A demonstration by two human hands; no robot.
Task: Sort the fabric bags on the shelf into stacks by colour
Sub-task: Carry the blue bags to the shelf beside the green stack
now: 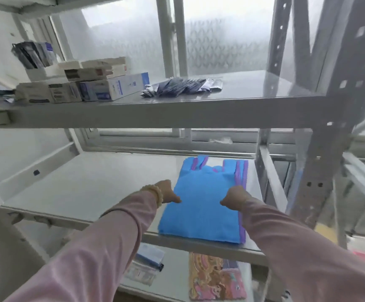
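Observation:
A blue fabric bag (203,205) lies flat on the right part of the middle shelf (85,188), its handles pointing away from me. Purple edges (241,171) of another bag show under it along the right side and at the handles. My left hand (169,191) grips the blue bag's left edge with closed fingers. My right hand (235,196) grips its right edge the same way. A beaded bracelet sits on my left wrist. The bag's front edge reaches the shelf's front lip.
The upper shelf (220,110) carries stacked boxes (103,86) at the left and a dark pile of foil packets (181,87) in the middle. A patterned pink-orange cloth (214,277) and a packet (149,264) lie on the lower shelf. A grey upright post (327,162) stands at the right.

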